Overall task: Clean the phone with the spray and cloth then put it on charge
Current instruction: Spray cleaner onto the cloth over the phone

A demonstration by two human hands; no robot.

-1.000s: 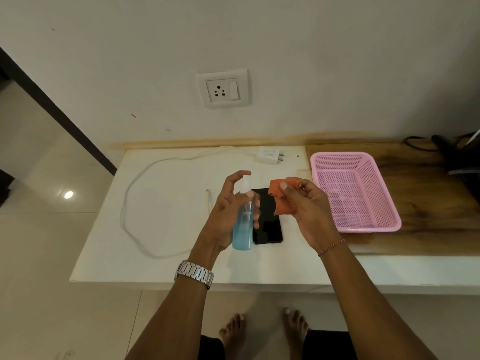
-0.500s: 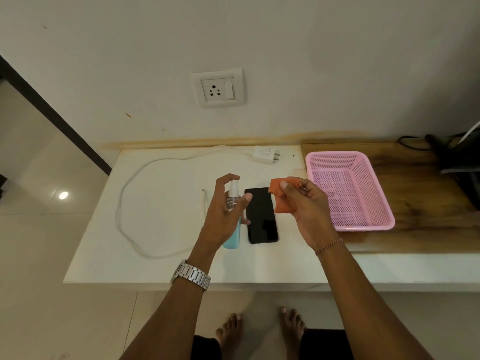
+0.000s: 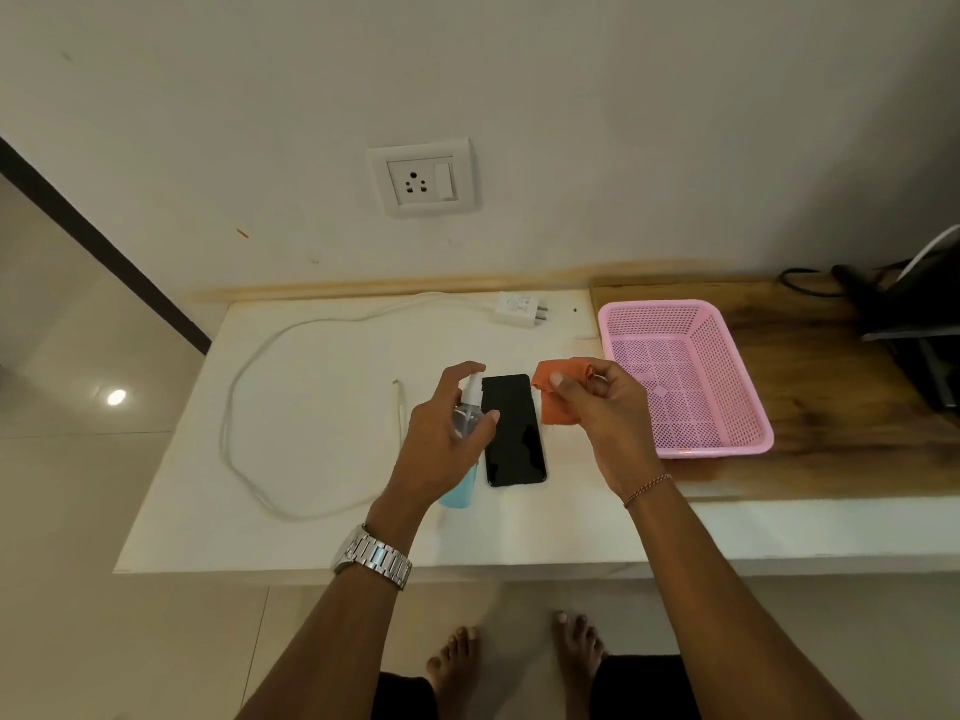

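Just above the white table (image 3: pixel 171 491), the left hand (image 3: pixel 441 449) grips a spray bottle (image 3: pixel 462 485) of blue liquid, forefinger arched over its white nozzle, while the right hand (image 3: pixel 602 418) pinches a bunched orange cloth (image 3: pixel 558 402) between thumb and fingers. Between the two hands the black phone (image 3: pixel 514 433) lies flat on the table, screen dark, touched by neither, with the bottle just beside its left edge. Farther out lie a white charger (image 3: pixel 517 309), its printed label too small to read, its looped cable (image 3: pixel 244 407), a pink basket (image 3: pixel 737 433) on the wooden counter, and a wall socket (image 3: pixel 422 179).
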